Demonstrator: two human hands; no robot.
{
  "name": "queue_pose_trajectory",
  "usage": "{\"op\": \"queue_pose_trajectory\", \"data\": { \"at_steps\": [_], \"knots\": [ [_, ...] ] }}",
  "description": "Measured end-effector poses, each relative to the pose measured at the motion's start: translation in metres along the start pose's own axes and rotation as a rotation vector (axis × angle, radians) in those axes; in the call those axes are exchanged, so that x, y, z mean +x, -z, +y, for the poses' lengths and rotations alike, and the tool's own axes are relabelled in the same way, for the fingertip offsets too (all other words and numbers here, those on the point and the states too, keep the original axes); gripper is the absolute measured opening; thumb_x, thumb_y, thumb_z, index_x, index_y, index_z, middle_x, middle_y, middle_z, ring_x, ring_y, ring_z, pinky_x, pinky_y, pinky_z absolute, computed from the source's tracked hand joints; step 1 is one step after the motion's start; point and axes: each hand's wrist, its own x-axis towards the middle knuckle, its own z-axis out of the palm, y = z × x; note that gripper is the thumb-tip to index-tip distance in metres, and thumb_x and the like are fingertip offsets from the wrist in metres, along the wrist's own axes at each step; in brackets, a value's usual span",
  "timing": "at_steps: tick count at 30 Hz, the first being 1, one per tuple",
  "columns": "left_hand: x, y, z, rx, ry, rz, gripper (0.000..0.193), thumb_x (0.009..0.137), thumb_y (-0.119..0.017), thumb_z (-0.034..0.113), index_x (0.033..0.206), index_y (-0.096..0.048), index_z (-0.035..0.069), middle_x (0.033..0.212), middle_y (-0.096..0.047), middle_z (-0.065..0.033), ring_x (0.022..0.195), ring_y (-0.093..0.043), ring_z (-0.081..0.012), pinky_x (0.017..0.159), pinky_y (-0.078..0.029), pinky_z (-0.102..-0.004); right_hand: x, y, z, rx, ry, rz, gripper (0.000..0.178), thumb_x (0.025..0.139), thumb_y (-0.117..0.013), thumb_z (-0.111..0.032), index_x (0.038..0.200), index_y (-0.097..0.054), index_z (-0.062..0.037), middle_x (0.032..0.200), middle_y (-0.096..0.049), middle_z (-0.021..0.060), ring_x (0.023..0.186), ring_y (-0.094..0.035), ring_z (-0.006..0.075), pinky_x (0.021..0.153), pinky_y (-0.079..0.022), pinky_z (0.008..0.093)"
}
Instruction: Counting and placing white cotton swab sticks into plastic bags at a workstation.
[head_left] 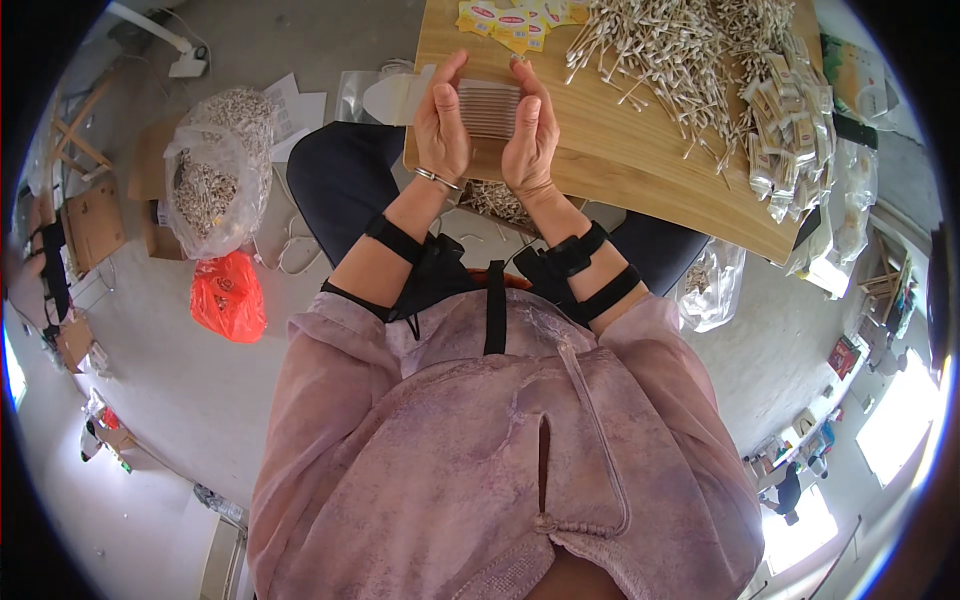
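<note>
My left hand (442, 122) and my right hand (531, 128) face each other at the near edge of the wooden table (610, 150). Between the palms sits a pinkish-brown stack of thin pieces (488, 108), lined up tightly in stripes. Fingers of both hands are curved along its sides, and the thumbs rest close to its edges. What the pieces are is too small to make out. Just left of my left hand lie clear plastic sleeves (385, 98). Yellow-and-white packets (515, 22) lie beyond my hands.
Loose cotton swabs (660, 60) are heaped at the far right of the table, beside packed bags of swabs (795, 140). A box of swabs (495, 202) is below the table edge. On the floor left stand a clear bag of swabs (215, 180) and a red bag (228, 298).
</note>
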Motion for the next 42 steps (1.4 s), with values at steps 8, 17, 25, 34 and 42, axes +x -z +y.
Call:
{"op": "queue_pose_trajectory", "data": {
  "at_steps": [8, 17, 25, 34, 42],
  "knots": [
    [0.002, 0.000, -0.004, -0.015, -0.002, 0.009, 0.059, 0.099, -0.032, 0.046, 0.125, -0.051, -0.003, 0.124, -0.055, -0.0143, 0.117, -0.051, -0.0227, 0.102, -0.037, -0.0330, 0.001, 0.002, -0.008, -0.105, -0.011, -0.052, 0.053, 0.100, -0.033, -0.037, 0.127, -0.045, 0.0069, 0.133, -0.046, 0.0249, 0.132, -0.036, 0.0355, 0.108, -0.027, 0.0375],
    [0.002, 0.001, -0.010, -0.078, 0.029, -0.021, 0.064, 0.098, -0.030, 0.050, 0.127, -0.048, -0.005, 0.133, -0.048, -0.0173, 0.128, -0.041, -0.0263, 0.110, -0.030, -0.0377, -0.003, 0.033, -0.013, -1.137, 0.305, -0.615, 0.085, 0.089, -0.048, -0.052, 0.143, -0.016, 0.0061, 0.150, -0.016, 0.0237, 0.142, -0.011, 0.0348, 0.115, -0.011, 0.0437],
    [0.004, -0.001, -0.008, -0.080, 0.017, -0.030, 0.063, 0.099, -0.027, 0.048, 0.126, -0.048, -0.005, 0.132, -0.049, -0.0160, 0.127, -0.042, -0.0260, 0.110, -0.029, -0.0371, -0.009, 0.026, -0.011, -1.301, 0.307, -0.648, 0.086, 0.088, -0.042, -0.059, 0.142, -0.023, 0.0051, 0.150, -0.017, 0.0223, 0.142, -0.012, 0.0327, 0.115, -0.010, 0.0420],
    [-0.029, 0.037, 0.018, 0.780, -0.290, -0.278, 0.031, 0.086, -0.062, 0.018, 0.115, -0.060, 0.007, 0.091, -0.060, -0.0106, 0.086, -0.058, -0.0278, 0.075, -0.048, -0.0368, -0.005, 0.027, -0.012, -1.239, 0.277, -0.640, 0.095, 0.081, -0.052, -0.061, 0.143, -0.020, 0.0044, 0.151, -0.016, 0.0210, 0.142, -0.011, 0.0316, 0.116, -0.011, 0.0412],
    [-0.048, 0.042, 0.016, 1.067, -0.432, -0.424, 0.044, 0.084, -0.061, 0.035, 0.121, -0.056, 0.011, 0.090, -0.050, -0.0065, 0.084, -0.053, -0.0252, 0.076, -0.043, -0.0382, -0.004, 0.023, -0.019, -1.352, 0.225, -0.696, 0.106, 0.073, -0.062, -0.061, 0.144, -0.016, 0.0029, 0.151, -0.014, 0.0186, 0.143, -0.009, 0.0292, 0.117, -0.010, 0.0401]
  ]
}}
